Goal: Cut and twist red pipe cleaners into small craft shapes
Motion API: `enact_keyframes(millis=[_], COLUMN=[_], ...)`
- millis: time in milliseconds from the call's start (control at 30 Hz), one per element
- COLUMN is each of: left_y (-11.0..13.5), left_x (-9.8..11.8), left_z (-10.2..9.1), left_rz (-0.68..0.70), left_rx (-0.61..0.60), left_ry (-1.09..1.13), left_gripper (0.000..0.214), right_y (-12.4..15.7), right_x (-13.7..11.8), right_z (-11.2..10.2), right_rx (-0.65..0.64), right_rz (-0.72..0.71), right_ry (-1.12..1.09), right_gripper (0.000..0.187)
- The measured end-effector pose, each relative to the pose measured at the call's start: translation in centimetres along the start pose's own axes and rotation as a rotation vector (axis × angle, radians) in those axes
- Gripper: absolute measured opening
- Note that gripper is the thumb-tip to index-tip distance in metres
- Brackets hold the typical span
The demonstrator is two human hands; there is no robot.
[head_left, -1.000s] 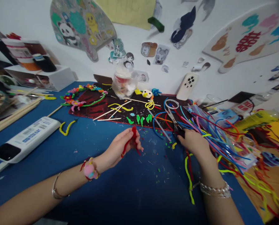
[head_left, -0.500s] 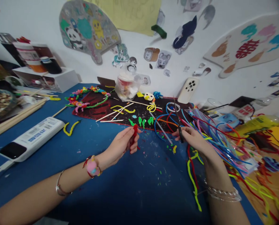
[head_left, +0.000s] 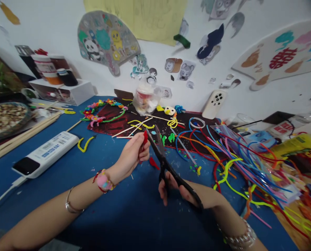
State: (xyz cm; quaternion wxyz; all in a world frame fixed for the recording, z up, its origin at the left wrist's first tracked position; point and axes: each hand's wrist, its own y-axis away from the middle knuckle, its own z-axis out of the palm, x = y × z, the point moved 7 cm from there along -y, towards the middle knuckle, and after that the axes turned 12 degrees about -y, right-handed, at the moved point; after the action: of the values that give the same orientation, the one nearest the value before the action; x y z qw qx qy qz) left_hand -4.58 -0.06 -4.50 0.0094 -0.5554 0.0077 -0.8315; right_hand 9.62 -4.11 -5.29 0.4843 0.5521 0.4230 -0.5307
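My left hand [head_left: 134, 151] pinches a short red pipe cleaner piece [head_left: 145, 137] between thumb and fingers. Black scissors [head_left: 162, 160] are in my right hand [head_left: 176, 188], its fingers through the handles. The blades are spread and point up and left, with one tip close beside the red piece; whether they touch I cannot tell. Below the blades another red bit [head_left: 153, 163] lies over the blue table. Small green twisted pieces [head_left: 172, 137] rest just beyond the blades on a dark mat [head_left: 108, 120].
Loose coloured pipe cleaners [head_left: 239, 164] spread across the right side. A white power bank [head_left: 47, 153] with a cable lies left. Thin wooden sticks [head_left: 134, 127], a flowered ring [head_left: 98, 120] and a bagged cup [head_left: 145, 99] are at the back. A phone [head_left: 214, 104] leans on the wall.
My right hand has brought the scissors left and nearer, turning the opened blades toward the red piece. My left hand has shifted slightly left, still gripping it. The view has shifted a little.
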Motion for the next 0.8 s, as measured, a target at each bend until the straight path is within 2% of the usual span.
enact_keyframes(millis=[200,400,800], left_y=[0.0,-0.1,-0.4], left_x=[1.2,1.1,1.3], left_z=[-0.8,-0.9,-1.1], left_rz=[0.085,0.116,0.153], left_rx=[0.065,0.07,0.055], left_ry=[-0.002,-0.01,-0.13], left_gripper=[0.016,0.016,0.015], right_y=[-0.2,-0.5,-0.5], right_x=[0.5,0.9,0.0], right_z=[0.1,0.1,0.2], right_rx=[-0.009,-0.035,-0.059], right_rz=[0.017,0.011,-0.024], right_ry=[0.107,0.075,-0.075], right_gripper=[0.052,0.052,0.052])
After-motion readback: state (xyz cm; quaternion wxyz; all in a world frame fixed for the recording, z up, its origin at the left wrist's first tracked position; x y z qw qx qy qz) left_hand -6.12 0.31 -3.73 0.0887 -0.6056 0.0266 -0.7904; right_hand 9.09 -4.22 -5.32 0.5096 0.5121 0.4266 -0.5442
